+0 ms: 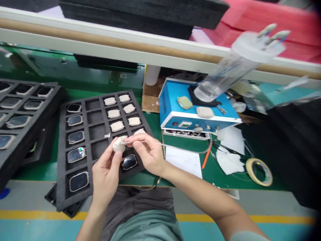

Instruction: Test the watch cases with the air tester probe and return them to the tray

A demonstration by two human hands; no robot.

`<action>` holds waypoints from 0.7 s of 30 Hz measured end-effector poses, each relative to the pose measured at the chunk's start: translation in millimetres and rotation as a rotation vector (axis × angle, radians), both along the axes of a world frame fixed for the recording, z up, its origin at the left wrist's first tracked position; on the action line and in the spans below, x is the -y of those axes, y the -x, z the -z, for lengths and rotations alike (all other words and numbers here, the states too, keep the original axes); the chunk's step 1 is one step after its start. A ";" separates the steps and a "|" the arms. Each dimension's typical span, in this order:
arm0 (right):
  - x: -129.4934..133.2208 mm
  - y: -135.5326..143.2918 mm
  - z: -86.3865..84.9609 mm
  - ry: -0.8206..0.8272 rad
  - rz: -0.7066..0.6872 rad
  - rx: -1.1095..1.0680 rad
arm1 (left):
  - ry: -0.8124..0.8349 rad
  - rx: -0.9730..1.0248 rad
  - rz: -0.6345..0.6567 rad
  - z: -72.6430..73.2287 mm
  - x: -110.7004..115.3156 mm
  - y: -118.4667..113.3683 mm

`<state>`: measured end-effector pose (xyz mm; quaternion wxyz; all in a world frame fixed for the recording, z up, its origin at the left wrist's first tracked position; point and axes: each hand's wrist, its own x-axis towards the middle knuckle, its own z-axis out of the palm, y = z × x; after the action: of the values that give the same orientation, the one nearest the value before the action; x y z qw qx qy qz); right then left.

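The left hand (pixel 106 172) pinches a small cream-coloured casing (pixel 118 145) between thumb and fingertips, holding it up just above the near edge of the black foam tray (pixel 96 132). The right hand (pixel 147 154) is closed around a thin clear tube (pixel 175 146), its fingertips pressing the tube's end against the top of the casing. From that hand the tube runs away from the tray toward the blue box (pixel 175 107), which stands just beyond the tray's right edge.

The tray itself is divided into compartments: its left column holds dark-faced square pieces (pixel 76 137), and its far right compartments hold more cream casings (pixel 117 113). One dark-faced piece (pixel 129 161) lies in the tray directly under the hands. A second foam tray (pixel 22 110) with similar pieces sits to the left of the first. To the right of the tray, past the blue box, lie white sheets (pixel 184 160), an orange pen (pixel 207 155) and a roll of tape (pixel 259 171) on the green mat (pixel 213 174).
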<state>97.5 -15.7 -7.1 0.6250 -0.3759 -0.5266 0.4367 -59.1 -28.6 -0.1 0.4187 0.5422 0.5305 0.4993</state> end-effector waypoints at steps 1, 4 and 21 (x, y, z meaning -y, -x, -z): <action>-1.2 -0.1 -0.1 -0.008 0.000 -0.002 | -0.009 0.003 -0.005 0.9 -0.5 -0.1; -3.2 -0.3 -0.2 -0.004 -0.013 0.000 | -0.010 -0.002 -0.018 2.4 -1.4 -0.2; -3.6 -0.4 -0.2 -0.025 -0.028 -0.018 | -0.024 -0.021 -0.027 1.5 -2.0 0.3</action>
<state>97.8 -12.1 -6.9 0.6282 -0.3569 -0.5316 0.4421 -59.4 -26.6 -1.6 0.3996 0.5452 0.5363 0.5054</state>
